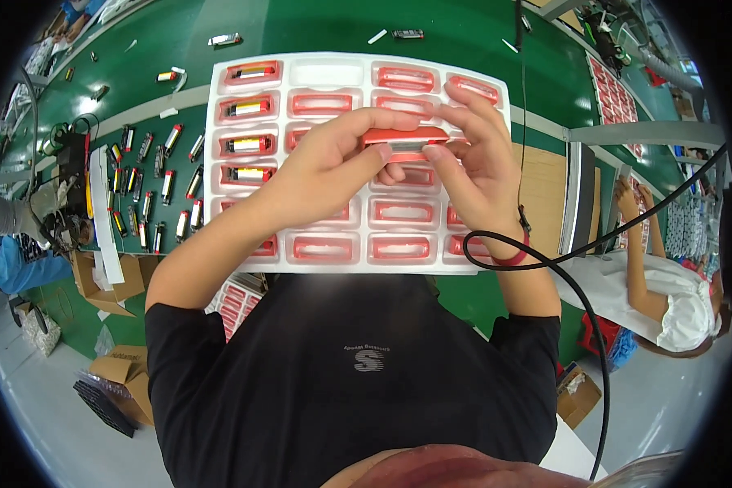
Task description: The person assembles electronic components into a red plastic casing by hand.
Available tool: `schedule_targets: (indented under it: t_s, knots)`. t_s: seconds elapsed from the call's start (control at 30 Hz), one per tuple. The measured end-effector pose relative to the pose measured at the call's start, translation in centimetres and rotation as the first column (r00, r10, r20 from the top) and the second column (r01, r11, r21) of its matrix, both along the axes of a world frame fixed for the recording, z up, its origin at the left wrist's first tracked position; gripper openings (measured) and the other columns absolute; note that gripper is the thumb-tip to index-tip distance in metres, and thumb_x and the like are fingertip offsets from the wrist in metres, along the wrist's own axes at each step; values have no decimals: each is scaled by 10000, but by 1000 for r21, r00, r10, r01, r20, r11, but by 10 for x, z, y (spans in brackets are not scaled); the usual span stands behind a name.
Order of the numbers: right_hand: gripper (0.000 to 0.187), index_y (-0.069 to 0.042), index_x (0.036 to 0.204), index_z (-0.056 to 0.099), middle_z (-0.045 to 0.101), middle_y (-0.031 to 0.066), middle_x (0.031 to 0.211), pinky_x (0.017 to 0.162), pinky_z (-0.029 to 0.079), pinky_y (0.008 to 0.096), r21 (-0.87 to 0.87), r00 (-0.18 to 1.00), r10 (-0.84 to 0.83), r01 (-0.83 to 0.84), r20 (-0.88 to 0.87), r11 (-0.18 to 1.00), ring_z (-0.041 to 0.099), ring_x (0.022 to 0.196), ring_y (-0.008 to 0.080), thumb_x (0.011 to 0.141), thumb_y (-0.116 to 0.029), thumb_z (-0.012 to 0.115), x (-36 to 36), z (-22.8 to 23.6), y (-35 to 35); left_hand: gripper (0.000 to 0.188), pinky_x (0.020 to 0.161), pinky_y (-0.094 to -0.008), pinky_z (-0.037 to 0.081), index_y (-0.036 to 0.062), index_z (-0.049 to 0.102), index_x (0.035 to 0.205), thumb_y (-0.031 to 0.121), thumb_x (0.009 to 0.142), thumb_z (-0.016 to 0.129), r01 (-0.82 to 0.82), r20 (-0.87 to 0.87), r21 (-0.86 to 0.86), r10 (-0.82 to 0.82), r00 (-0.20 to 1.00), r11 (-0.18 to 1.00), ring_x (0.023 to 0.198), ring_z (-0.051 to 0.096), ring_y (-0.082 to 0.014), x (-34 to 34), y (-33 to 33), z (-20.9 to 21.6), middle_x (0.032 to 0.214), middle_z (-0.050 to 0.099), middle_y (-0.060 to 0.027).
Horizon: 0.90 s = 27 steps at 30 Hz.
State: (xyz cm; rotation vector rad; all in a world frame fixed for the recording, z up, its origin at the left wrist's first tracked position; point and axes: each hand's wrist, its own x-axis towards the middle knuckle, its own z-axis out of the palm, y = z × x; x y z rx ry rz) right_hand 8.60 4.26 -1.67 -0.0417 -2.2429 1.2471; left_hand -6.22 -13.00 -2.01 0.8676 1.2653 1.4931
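Above a white moulded tray [327, 75], I hold a red plastic shell [405, 138] with a pale, silvery strip along its near side. My left hand [333, 167] grips its left end between thumb and curled fingers. At the other end, my right hand [484, 159] pinches it with the thumb, the other fingers raised and bent behind. Red shells [402, 213] sit in most tray pockets beneath. In the left column several shells carry yellow, black and silver cylindrical parts [248, 145]. Both hands cover some of the pockets.
Loose cylindrical parts [167, 187] lie scattered on the green bench [285, 37] at left. A black cable [581, 301] loops beside my right forearm. Cardboard [542, 195] and a metal frame [651, 132] stand at right, where a co-worker [651, 285] works. Cardboard boxes [126, 370] are at lower left.
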Motion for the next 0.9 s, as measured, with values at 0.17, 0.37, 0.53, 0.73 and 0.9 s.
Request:
schedule_targets:
  t_s: [0.17, 0.37, 0.53, 0.73, 0.9]
  knots:
    - [364, 29, 1230, 688, 666, 142, 1165, 851, 574, 312, -127, 956, 126, -95, 266, 987, 684, 1047, 211, 873, 98, 687, 2, 3, 14, 379, 940, -357, 548, 10, 567, 1399, 19, 1020, 561, -129, -607, -48, 74, 791, 990, 1163, 662, -241, -8, -11, 2, 1285, 663, -160]
    - [391, 13, 1215, 644, 643, 191, 1130, 835, 574, 400, 456, 997, 15, 24, -81, 889, 665, 1018, 354, 830, 66, 687, -20, -11, 1, 371, 946, -449, 533, 11, 589, 1301, -21, 932, 599, -169, -835, 183, 244, 493, 968, 1129, 634, -400, -15, -9, -11, 1222, 646, -199]
    - [305, -2, 1153, 635, 659, 169, 1074, 824, 570, 411, 398, 989, 124, -81, -84, 914, 661, 984, 362, 855, 26, 692, -55, 17, 12, 348, 923, -426, 532, 7, 590, 1272, -31, 926, 591, -178, -871, 238, 291, 396, 955, 1103, 648, -381, -39, -10, 15, 1175, 660, -188]
    - [298, 24, 1155, 599, 656, 171, 1061, 801, 572, 405, 650, 946, 123, 109, -301, 752, 671, 938, 358, 867, 15, 676, -93, 1, 14, 319, 885, -416, 536, -14, 591, 1250, -26, 931, 591, -277, -855, 296, 382, 350, 914, 1038, 669, -353, -62, -4, 4, 1149, 665, -194]
    - [345, 11, 1216, 605, 656, 170, 1094, 764, 576, 399, 445, 993, 114, -86, -38, 892, 681, 922, 348, 876, 39, 657, -86, 1, 8, 326, 821, -408, 568, -5, 610, 1228, -35, 903, 613, -186, -927, 249, 289, 239, 951, 972, 685, -357, -69, -8, 12, 1124, 674, -172]
